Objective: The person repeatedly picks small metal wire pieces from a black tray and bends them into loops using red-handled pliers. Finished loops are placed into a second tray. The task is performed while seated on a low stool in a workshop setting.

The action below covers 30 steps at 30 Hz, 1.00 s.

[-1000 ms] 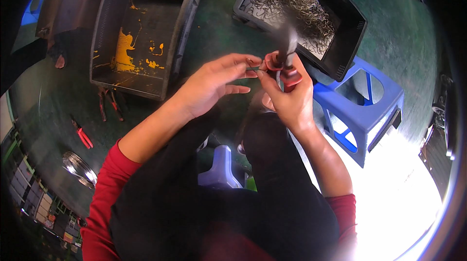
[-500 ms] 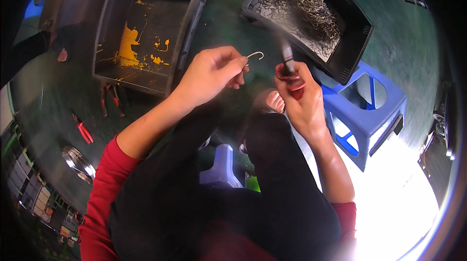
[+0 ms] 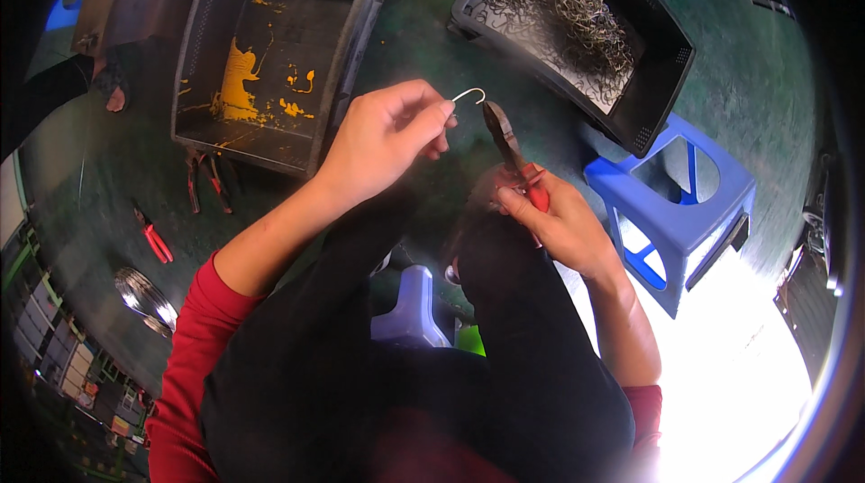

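Note:
My left hand [image 3: 389,133] pinches a small bent wire hook [image 3: 468,95] between thumb and fingers, held up over the floor. My right hand [image 3: 557,222] grips red-handled pliers [image 3: 510,146], whose dark jaws point up toward the hook and sit just to its right, a short gap away. Both hands hover above my knees in black trousers. Behind them a black crate [image 3: 662,77] holds a heap of tangled wire pieces [image 3: 568,19].
A second dark crate [image 3: 203,127] with yellow paint stains lies at upper left. A blue plastic stool [image 3: 676,204] stands at right. Red-handled pliers [image 3: 155,238], another pair of pliers [image 3: 205,181] and a wire coil [image 3: 144,296] lie on the green floor at left.
My hands were together at the pliers a second ago. The left hand has drawn away to the left with the wire hook, and the pliers have tilted down.

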Available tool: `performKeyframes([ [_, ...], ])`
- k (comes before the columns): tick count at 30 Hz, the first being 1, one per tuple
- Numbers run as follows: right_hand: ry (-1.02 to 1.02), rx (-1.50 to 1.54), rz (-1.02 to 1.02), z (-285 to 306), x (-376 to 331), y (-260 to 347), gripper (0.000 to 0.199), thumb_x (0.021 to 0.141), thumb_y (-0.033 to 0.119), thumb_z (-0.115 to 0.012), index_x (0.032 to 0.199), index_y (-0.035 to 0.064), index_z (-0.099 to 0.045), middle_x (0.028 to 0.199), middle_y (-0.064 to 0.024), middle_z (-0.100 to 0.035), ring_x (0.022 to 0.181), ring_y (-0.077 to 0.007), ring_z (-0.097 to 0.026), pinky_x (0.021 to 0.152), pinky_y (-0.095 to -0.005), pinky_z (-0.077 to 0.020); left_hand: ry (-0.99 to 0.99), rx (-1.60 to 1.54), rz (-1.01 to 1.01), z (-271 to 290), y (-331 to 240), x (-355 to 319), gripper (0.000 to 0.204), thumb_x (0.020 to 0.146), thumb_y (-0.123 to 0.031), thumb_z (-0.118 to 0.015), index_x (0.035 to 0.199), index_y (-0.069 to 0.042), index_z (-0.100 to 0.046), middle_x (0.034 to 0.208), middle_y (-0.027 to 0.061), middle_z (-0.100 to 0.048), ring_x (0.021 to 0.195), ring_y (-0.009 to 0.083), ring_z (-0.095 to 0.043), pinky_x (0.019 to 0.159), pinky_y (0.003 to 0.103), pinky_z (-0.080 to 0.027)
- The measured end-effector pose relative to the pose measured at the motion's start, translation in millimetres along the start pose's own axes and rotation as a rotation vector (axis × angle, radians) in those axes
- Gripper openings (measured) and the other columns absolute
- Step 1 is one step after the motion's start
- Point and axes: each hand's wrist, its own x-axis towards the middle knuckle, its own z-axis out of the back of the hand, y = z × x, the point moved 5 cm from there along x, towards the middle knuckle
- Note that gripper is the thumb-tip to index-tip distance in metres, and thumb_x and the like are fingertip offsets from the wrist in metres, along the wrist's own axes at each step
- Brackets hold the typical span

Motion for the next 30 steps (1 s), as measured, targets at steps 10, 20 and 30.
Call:
performKeyframes([
  [10, -0.048, -0.026, -0.032, 0.2, 1.1, -4.6, 0.045, 0.094, 0.041, -0.061, 0.116, 0.0014, -0.061, 0.104, -0.0213, -0.067, 0.101, -0.0367, -0.064, 0.088, -0.0403, -0.0472, 0.019, 0.197, -0.112, -5.4, -1.6, -2.5, 0.030, 0.102, -0.024, -0.051, 0.089, 0.001, -0.062, 0.070, 0.0033, -0.060, 0.064, 0.0076, -0.058, 0.061, 0.023, -0.047],
  [20, -0.370, -0.416, 0.156, 8.1, -2.4, 12.1, 0.020, 0.083, 0.007, -0.063, 0.100, 0.0012, -0.054, 0.089, -0.0228, -0.063, 0.089, -0.0458, -0.060, 0.076, -0.0484, -0.0467, 0.125, 0.097, 0.128, -10.4, 8.1, -4.1, 0.041, 0.102, -0.032, -0.047, 0.077, -0.003, -0.059, 0.056, -0.0006, -0.050, 0.050, 0.0062, -0.046, 0.049, 0.023, -0.036],
  [30, -0.495, -0.664, 0.259, 6.4, 3.2, 13.0, 0.033, 0.077, 0.005, -0.071, 0.103, 0.0024, -0.050, 0.096, -0.0176, -0.059, 0.091, -0.0390, -0.061, 0.076, -0.0485, -0.0504, 0.166, -0.147, 0.235, -12.8, 11.0, -8.9, 0.037, 0.100, -0.031, -0.049, 0.074, -0.005, -0.058, 0.056, -0.0041, -0.043, 0.050, 0.0048, -0.038, 0.047, 0.023, -0.029],
])
